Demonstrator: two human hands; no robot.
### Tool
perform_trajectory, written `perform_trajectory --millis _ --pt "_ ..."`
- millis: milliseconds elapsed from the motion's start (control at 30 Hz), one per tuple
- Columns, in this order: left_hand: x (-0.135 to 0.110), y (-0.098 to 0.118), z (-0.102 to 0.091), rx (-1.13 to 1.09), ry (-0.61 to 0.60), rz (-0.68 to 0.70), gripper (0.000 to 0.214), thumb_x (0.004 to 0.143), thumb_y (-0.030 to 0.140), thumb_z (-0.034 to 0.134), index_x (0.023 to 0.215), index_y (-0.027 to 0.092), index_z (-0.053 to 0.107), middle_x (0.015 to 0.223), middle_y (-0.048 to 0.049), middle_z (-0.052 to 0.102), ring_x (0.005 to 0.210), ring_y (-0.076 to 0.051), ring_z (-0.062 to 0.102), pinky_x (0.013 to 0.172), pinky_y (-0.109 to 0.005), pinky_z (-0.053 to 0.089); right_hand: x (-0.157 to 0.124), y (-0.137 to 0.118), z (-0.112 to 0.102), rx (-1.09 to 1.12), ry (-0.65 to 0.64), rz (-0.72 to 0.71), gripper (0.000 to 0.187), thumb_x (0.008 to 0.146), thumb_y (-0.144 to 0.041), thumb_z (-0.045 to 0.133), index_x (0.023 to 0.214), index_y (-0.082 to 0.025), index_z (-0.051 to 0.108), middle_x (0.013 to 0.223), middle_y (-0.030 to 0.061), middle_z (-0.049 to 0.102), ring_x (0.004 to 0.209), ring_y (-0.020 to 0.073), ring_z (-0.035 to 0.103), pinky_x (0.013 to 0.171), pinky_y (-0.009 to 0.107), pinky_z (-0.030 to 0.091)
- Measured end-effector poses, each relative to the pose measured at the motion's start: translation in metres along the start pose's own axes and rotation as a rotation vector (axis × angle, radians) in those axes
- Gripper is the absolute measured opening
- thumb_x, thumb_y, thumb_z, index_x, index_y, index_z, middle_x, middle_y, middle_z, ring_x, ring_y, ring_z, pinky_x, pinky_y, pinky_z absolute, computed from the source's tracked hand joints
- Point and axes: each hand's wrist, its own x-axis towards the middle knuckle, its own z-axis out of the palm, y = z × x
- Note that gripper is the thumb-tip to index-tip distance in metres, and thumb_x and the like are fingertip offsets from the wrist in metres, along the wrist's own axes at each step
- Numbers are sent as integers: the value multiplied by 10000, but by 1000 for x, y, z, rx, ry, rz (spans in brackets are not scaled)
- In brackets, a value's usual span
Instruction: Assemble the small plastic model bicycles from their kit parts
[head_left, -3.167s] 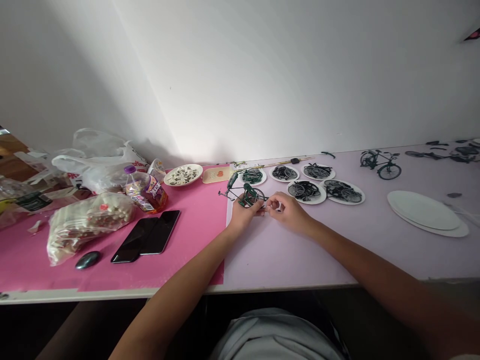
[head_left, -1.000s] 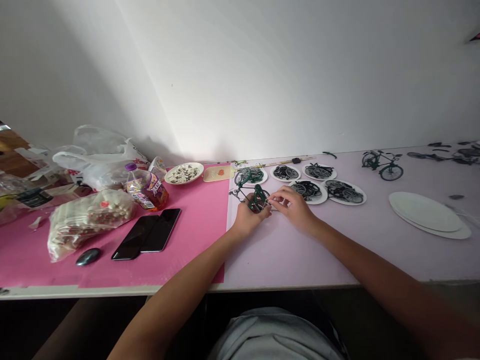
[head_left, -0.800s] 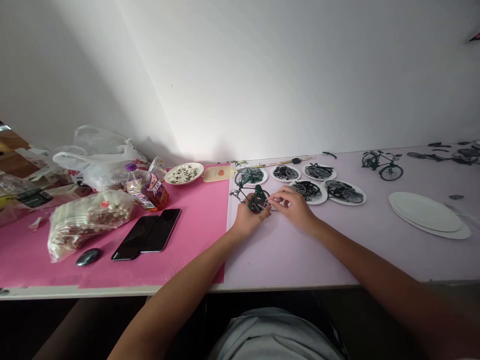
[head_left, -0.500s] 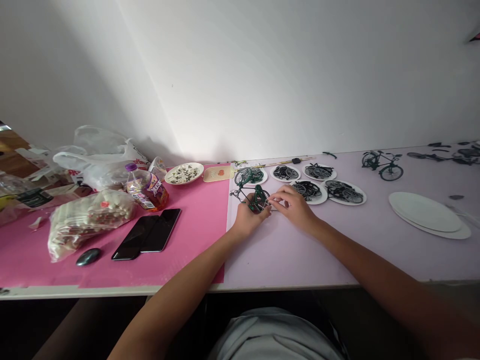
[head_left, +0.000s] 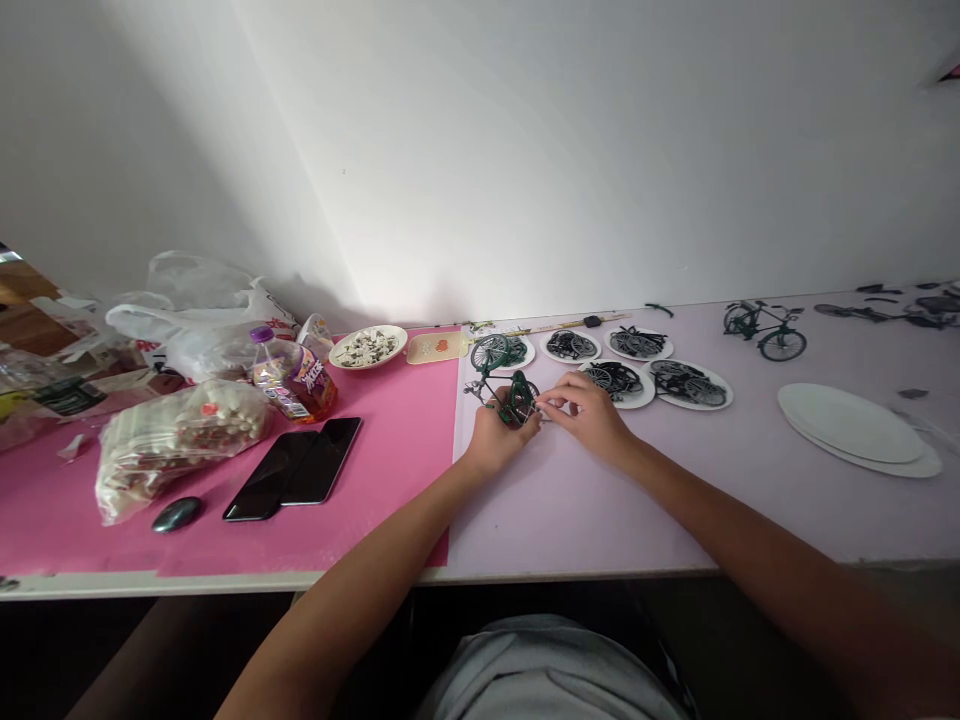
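Model bicycle: one green example (head_left: 516,393), tilted over the table (head_left: 570,520), one wheel to the far side, the other between the hands.
Left hand (head_left: 496,440): grip closed around the bicycle's near end, presumably to steady it.
Right hand (head_left: 589,410): grip pinched on a small pale part (head_left: 535,404) beside the near wheel, apparently for fine control; its kind too small to tell.
Parts plates: five, just beyond the hands, likely for easy reach; dark wheels and frame pieces in four, green pieces in the far-left one.
Far-left dish (head_left: 340,361): small white and dark pieces.
Clear bag (head_left: 184,430), left: pale sticks.
Bottle (head_left: 294,375): amber drink.
Second bicycle (head_left: 763,330): far right, upright.
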Motion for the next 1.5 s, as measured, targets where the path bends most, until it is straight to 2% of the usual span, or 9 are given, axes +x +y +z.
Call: perform_trajectory --millis 233,433,633,733,1000,1333,1500 --pt "-1 3 0 -9 -13 4 398 757 359 859 1014 181 613 811 -29 722 742 -176 709 669 -254 547 -1 3 1 184 -1 211 307 867 -534 749 884 -237 822 829 54 674 758 192 616 639 327 500" --pt "-1 4 -2 69 -1 62 331 775 336 830 981 181 622 819 -23 694 703 -147 639 628 -236 485 -2 13 3 324 -63 371 305 799 -506 806 878 -212 823 878 52 744 807 196 646 719 337 508" --pt "-2 5 -2 75 -16 75 322 781 333 818 993 182 627 811 -20 680 684 -139 606 616 -235 461 -2 13 4 518 -78 609 387 693 -517 877 889 -188 819 899 66 761 626 124 532 570 296 430" --pt "-2 6 -1 89 -15 85 312 784 329 819 986 181 633 809 -22 678 673 -136 596 603 -233 450 -2 13 4 565 -97 643 415 664 -524 899 896 -189 822 896 77 761 584 106 495 542 294 412" --pt "-3 9 -2 108 -31 94 304 803 324 804 995 169 627 825 -33 685 672 -129 592 601 -229 446 2 6 -1 636 -132 720 444 579 -532 947 849 -199 831 899 75 766 631 120 534 575 299 400" --pt "-5 14 -5 113 -69 119 227 842 306 745 979 170 624 798 -28 684 707 -147 645 621 -233 464 0 12 0 712 -194 768 397 601 -468 953 879 -213 832 891 45 752 676 120 530 589 286 344" --pt "-6 15 -5 126 -67 131 213 824 290 734 966 165 635 780 -19 662 676 -131 586 619 -229 443 -1 15 0 713 -214 752 411 582 -472 966 849 -200 813 865 31 736 647 104 486 588 284 338"
